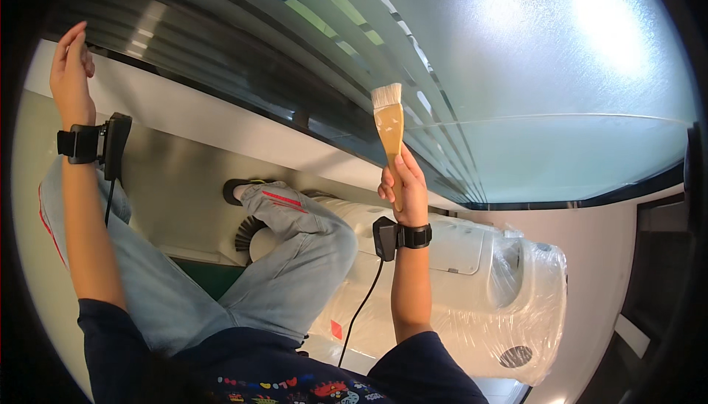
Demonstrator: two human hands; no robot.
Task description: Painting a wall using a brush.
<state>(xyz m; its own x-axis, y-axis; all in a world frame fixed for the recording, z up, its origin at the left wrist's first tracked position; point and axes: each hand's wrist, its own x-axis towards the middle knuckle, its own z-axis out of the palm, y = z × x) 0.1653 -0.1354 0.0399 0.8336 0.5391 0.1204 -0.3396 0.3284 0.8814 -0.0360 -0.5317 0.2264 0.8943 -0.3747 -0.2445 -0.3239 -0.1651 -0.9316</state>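
Observation:
My right hand [405, 183] is wrapped round the wooden handle of a flat paintbrush [389, 127]. The brush points up, its pale bristles in front of the striped glass panel [472, 57]; whether they touch the glass I cannot tell. White flecks mark the wood below the bristles. At the far left, my left hand [72, 79] is raised with its fingers stretched out and holds nothing. It is nearest the white ledge [147, 91] under the dark glass. Each wrist wears a black strap with a small device and cable.
A large white machine [450, 286], partly wrapped in clear plastic, stands on the right. A round brush with dark bristles [247, 233] shows by my bent leg. The frosted glass curves across the upper right, and a dark frame [660, 234] stands at the right edge.

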